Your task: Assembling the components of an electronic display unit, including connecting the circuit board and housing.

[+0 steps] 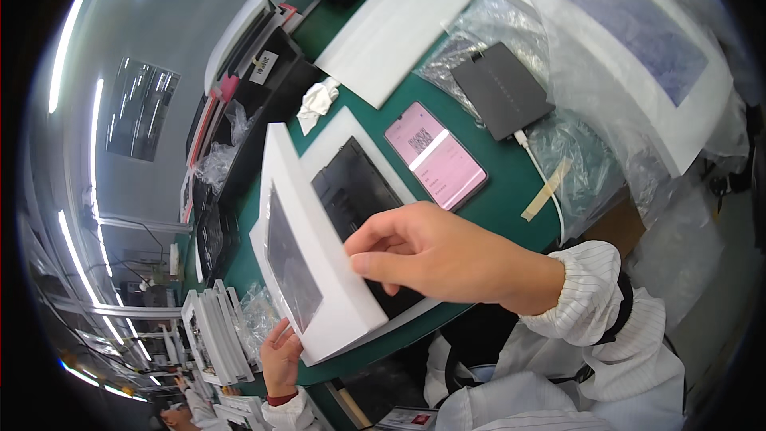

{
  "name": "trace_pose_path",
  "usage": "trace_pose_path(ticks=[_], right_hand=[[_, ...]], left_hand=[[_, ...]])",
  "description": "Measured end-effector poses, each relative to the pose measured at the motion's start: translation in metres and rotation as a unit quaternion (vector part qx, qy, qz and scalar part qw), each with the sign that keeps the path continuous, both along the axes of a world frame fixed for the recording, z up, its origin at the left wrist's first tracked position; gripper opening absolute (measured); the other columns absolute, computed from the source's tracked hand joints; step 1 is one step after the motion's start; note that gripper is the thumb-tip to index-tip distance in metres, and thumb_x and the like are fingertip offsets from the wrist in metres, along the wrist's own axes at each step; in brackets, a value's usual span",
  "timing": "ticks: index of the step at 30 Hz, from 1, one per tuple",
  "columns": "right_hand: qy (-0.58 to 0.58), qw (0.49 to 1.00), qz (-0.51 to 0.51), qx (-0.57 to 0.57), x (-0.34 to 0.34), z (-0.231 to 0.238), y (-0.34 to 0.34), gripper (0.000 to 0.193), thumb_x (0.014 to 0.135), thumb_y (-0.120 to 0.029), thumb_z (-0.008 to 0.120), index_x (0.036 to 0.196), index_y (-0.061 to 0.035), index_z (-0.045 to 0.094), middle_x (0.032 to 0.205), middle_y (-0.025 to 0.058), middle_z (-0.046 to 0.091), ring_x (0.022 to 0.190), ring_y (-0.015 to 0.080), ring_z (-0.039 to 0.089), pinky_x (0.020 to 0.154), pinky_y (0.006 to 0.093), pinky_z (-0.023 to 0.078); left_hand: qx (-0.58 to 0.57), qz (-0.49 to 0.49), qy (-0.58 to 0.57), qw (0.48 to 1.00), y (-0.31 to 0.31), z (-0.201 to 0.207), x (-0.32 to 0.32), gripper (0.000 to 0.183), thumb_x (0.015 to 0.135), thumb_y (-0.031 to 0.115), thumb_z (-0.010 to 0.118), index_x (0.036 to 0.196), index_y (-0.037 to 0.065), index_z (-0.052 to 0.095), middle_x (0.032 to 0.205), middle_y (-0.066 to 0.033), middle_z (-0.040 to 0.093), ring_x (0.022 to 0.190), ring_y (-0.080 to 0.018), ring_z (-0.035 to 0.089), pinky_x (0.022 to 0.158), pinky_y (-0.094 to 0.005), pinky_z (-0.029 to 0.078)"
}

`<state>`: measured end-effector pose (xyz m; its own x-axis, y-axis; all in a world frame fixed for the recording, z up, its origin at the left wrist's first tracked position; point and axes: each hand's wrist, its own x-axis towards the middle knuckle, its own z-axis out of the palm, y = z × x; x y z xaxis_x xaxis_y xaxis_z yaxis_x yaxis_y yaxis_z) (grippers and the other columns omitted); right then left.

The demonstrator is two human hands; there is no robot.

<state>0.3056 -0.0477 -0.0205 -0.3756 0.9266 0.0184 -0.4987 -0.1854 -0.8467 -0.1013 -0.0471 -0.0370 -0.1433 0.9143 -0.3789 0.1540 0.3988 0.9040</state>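
A white frame with a dark see-through window (333,281) stands tilted on its edge over the table. The fingers and thumb of my right hand (435,255) pinch its upper edge. My left hand (281,357) grips its lower corner, fingers curled at the border. Under and beside the frame lies a flat black panel (345,179) on a white sheet (341,132), partly hidden by the frame and my right hand. To the right of the panel a phone (435,161) rests face up, its pink screen lit with a square code.
A dark grey box (501,89) with a white cable (542,179) plugged in sits on clear plastic wrap. Far right is a bagged white frame (630,56). A white foam sheet (391,36), crumpled tissue (317,104) and black tray (263,112) lie beyond. Stacked white frames (209,335) stand left.
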Motion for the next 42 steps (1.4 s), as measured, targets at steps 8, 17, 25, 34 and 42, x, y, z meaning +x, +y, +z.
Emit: trace_pose_path(ticks=[8, 17, 25, 34, 42], right_hand=[[-0.005, 0.991, -0.014, 0.133, -0.005, -0.014, -0.004, 0.022, 0.089, -0.012, 0.047, 0.087, 0.0084, 0.053, 0.076, 0.0227, 0.056, 0.071, 0.0336, 0.058, 0.065, 0.0388, 0.043], [0.07, 0.992, -0.054, 0.093, -0.015, -0.023, -0.015, 0.014, 0.084, -0.007, 0.051, 0.086, 0.0065, 0.052, 0.088, 0.0251, 0.058, 0.077, 0.0363, 0.06, 0.07, 0.0436, 0.047], [0.118, 0.986, -0.084, 0.084, -0.033, -0.027, -0.014, 0.012, 0.081, -0.003, 0.053, 0.084, 0.0075, 0.053, 0.084, 0.0234, 0.057, 0.077, 0.0328, 0.061, 0.067, 0.0417, 0.05], [0.184, 0.979, -0.086, -0.002, -0.037, -0.013, -0.038, 0.033, 0.083, 0.0, 0.047, 0.114, 0.0039, 0.056, 0.096, 0.023, 0.055, 0.093, 0.0348, 0.055, 0.079, 0.0368, 0.043], [0.309, 0.934, -0.18, -0.025, -0.088, -0.007, -0.058, 0.046, 0.095, -0.025, 0.048, 0.129, 0.0053, 0.045, 0.105, 0.0159, 0.053, 0.093, 0.0261, 0.055, 0.081, 0.0327, 0.043]], left_hand=[[-0.025, -0.061, 0.175, 0.982, -0.002, 0.008, 0.013, 0.043, 0.083, 0.005, 0.064, 0.121, -0.005, 0.049, 0.109, -0.0146, 0.061, 0.09, -0.0217, 0.062, 0.08, -0.0315, 0.051], [-0.045, -0.078, 0.284, 0.955, 0.0, 0.017, 0.034, 0.044, 0.082, 0.008, 0.066, 0.12, -0.004, 0.05, 0.109, -0.0144, 0.061, 0.091, -0.0225, 0.062, 0.081, -0.0322, 0.05], [-0.053, -0.085, 0.342, 0.935, -0.006, 0.019, 0.047, 0.044, 0.081, 0.009, 0.067, 0.119, -0.004, 0.051, 0.109, -0.0143, 0.061, 0.092, -0.0233, 0.061, 0.082, -0.0329, 0.049], [-0.045, -0.086, 0.39, 0.915, -0.014, 0.021, 0.056, 0.045, 0.079, 0.012, 0.069, 0.118, -0.004, 0.051, 0.109, -0.0141, 0.061, 0.093, -0.0241, 0.06, 0.084, -0.0336, 0.048], [-0.014, -0.097, 0.453, 0.886, -0.029, 0.02, 0.06, 0.046, 0.078, 0.014, 0.07, 0.117, -0.003, 0.052, 0.109, -0.014, 0.061, 0.094, -0.0248, 0.06, 0.085, -0.0343, 0.047]])
